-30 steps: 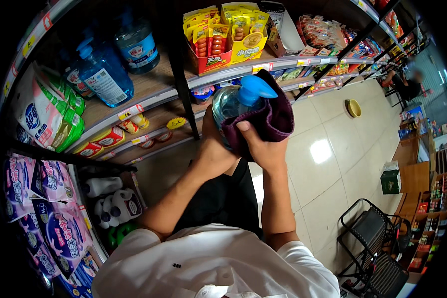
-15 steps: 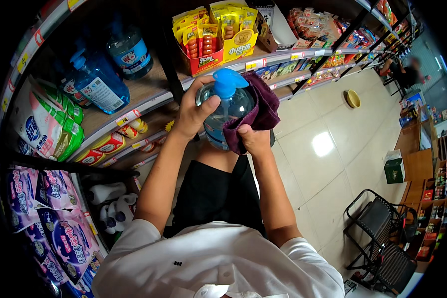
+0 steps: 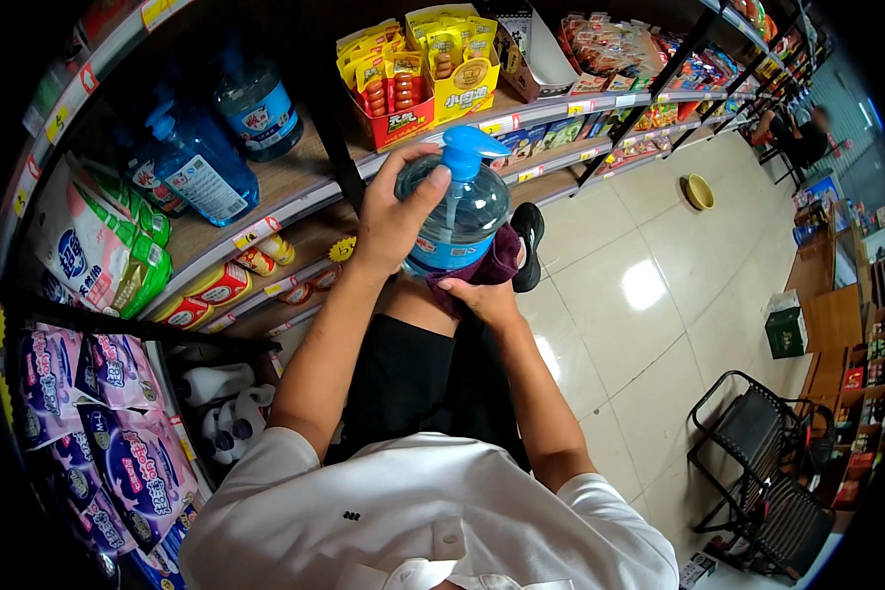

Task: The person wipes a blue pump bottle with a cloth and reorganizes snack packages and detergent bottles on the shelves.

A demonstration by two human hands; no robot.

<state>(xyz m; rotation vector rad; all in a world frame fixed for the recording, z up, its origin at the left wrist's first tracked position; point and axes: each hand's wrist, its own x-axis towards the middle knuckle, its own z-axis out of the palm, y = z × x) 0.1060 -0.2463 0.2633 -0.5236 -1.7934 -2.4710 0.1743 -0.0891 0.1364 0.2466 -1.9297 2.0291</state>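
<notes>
**Clear round bottle point(image 3: 480, 211) gripped above soft plum cloth point(image 3: 504, 258)**

The bottle is smooth, see-through plastic, bulging at the shoulder, with a glossy blue pump head point(image 3: 474, 144) and a blue label round its lower part. It is held in the air, tilted, just off the front edge of the wood-grained shelf point(image 3: 300, 167). The left hand point(image 3: 391, 218) curls round its shoulder, fingers spread to the bottle's width, thumb pressed near the pump collar. The right hand point(image 3: 487, 300) is closed on the matt, crumpled cloth beneath the bottle, thumb on top; its other fingers are largely hidden.

Counted: one bottle and one cloth in the hands. At least three blue pump bottles point(image 3: 206, 172) stand toward the shelf's left end. Two cardboard cartons of snack packets, one red point(image 3: 403, 126) and one yellow point(image 3: 469, 93), sit side by side at its front edge. One round yellow basin point(image 3: 698, 192) and two black chairs point(image 3: 747, 430) stand on the shiny tiled floor point(image 3: 615, 334).
</notes>
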